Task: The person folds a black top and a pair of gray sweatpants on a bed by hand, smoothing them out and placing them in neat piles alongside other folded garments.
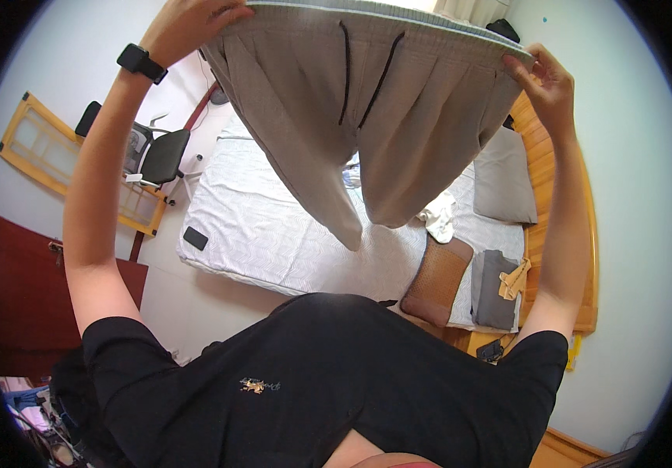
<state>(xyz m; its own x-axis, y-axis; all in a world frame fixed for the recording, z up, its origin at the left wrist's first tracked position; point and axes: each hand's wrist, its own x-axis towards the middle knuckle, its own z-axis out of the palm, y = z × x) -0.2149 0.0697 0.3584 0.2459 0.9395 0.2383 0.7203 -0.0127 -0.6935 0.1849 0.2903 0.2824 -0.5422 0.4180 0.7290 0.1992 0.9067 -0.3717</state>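
Note:
A pair of grey-brown drawstring trousers (295,99) hangs stretched out by its elastic waistband, high above the bed. My left hand (201,23) grips one end of the waistband, with a black smartwatch (142,62) on that wrist. At the opposite end, my right hand (546,88) pinches the band between thumb and fingers. Two black drawstring ends (345,76) dangle down the front. Both legs hang free, and their hems are apart from each other.
Below is a bed with a white patterned sheet (266,234). On it lie a black phone (195,238), a white cloth (440,216), a brown woven pillow (438,281), grey pillows (502,175) and folded dark cloth (491,286). A wooden headboard (587,234) stands right; an office chair (163,155) stands left.

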